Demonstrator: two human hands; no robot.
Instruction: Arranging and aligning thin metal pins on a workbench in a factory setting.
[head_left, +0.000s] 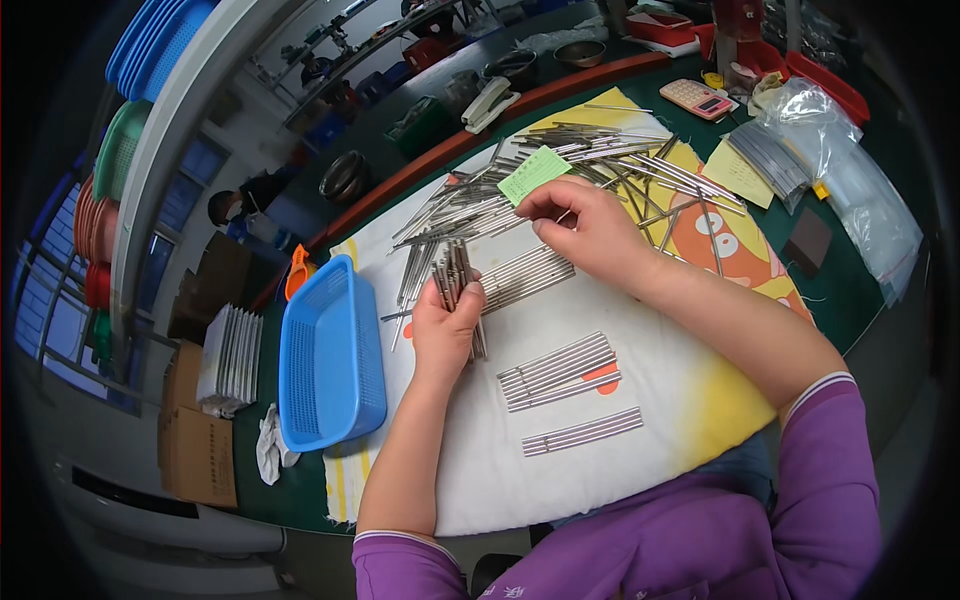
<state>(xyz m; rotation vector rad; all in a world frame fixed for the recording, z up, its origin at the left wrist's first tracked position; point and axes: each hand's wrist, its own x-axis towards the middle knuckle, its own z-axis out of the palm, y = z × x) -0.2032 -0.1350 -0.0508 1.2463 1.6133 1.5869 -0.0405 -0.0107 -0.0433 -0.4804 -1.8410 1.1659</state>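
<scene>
The blue basket stands on the left part of the table, and I take it as the landmark. Just to the right of the basket, the left hand is closed around a bundle of metal rods, which stands nearly upright in the fist. Farther right of the basket and a little beyond it is the right hand. Its thumb and forefinger are bent close together near the lower edge of a green card; whether they pinch the card or a rod, I cannot tell.

To the right of the basket and reaching farther away than its far end, a heap of loose rods lies in many directions. Right of the basket, rods lie also in a flat row below the right hand. Nearer to the person are a first group and a second group, both on the white and yellow cloth.
</scene>
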